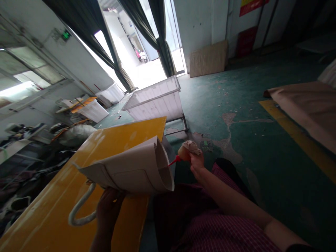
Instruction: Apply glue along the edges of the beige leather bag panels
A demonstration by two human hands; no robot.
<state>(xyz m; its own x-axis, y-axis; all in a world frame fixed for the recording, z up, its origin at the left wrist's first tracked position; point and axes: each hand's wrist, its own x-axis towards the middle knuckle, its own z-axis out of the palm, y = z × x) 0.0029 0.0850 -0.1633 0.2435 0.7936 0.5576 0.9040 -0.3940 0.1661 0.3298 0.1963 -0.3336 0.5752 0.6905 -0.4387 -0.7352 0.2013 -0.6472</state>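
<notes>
A pale handbag [126,171] lies on its side across the yellow tabletop, its open end facing right. A thick rounded handle [80,213] loops out from its near side. My left hand [110,203] is at the bag's lower edge beside the handle, its fingers bent and partly hidden under the bag. In my right hand [197,160] is a squeeze bottle with a red nozzle [181,155], with something crumpled and pale about its end. The nozzle's thin tip points left into the bag's open end; whether it touches the lining I cannot tell.
The yellow table [131,134] runs from lower left to centre. Beyond it stands a white plastic bin [157,101] on a metal frame. Brown sheet material [307,108] covers another yellow table at right. Clutter fills the left side, and a cardboard sheet [208,59] leans on the wall.
</notes>
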